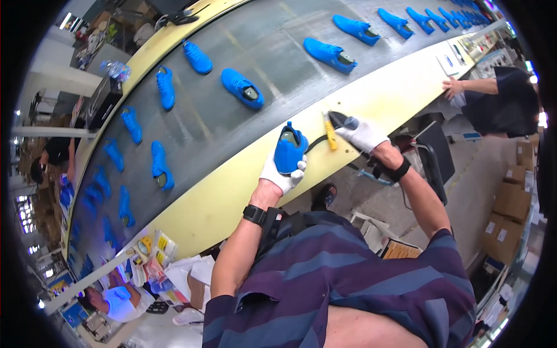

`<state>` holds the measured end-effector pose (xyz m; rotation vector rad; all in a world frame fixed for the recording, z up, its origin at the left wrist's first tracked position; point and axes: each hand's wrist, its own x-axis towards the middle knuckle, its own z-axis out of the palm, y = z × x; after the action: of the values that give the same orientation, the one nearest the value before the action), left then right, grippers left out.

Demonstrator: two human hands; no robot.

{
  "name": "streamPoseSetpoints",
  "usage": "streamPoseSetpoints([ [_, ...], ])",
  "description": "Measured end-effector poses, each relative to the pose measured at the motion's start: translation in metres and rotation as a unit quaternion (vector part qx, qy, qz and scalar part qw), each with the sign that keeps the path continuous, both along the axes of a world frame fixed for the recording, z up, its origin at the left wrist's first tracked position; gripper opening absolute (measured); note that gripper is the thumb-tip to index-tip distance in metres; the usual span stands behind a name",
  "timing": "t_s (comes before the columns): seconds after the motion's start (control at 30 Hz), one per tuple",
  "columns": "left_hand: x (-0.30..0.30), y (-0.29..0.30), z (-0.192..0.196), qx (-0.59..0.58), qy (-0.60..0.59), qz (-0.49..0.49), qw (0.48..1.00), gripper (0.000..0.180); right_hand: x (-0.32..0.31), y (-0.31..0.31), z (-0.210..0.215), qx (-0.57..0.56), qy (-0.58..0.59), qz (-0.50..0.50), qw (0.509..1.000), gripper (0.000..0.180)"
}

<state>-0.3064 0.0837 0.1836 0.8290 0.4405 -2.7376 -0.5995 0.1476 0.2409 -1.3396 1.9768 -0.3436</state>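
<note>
My left hand [281, 176], in a white glove, grips a bright blue shoe [289, 149] by its heel end, held upright over the cream edge of the conveyor [232, 185]. My right hand [363, 133], also in a white glove, is closed on a black hand tool [338, 120] with a black cable, resting on the cream ledge just right of the shoe. A yellow-handled tool [330, 134] lies between the two hands.
Several blue shoes [242, 88] ride on the grey belt [191, 116]. Another person [499, 98] in dark clothes stands at the ledge on the right, another [116, 298] at lower left. Cardboard boxes [510, 214] are stacked at right. A dark chair [432, 151] stands behind my right arm.
</note>
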Motion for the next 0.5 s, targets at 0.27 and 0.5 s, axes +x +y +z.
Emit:
streamPoseSetpoints([
  [0.27, 0.05, -0.003, -0.008, 0.074, 0.037, 0.129, 0.988, 0.052, -0.06, -0.033, -0.137, 0.009, 0.082, -0.04, 0.996, 0.052],
  [0.5, 0.058, -0.017, -0.013, 0.107, 0.026, 0.127, 0.986, 0.056, -0.067, -0.045, -0.152, 0.03, 0.088, -0.087, 0.992, 0.058],
])
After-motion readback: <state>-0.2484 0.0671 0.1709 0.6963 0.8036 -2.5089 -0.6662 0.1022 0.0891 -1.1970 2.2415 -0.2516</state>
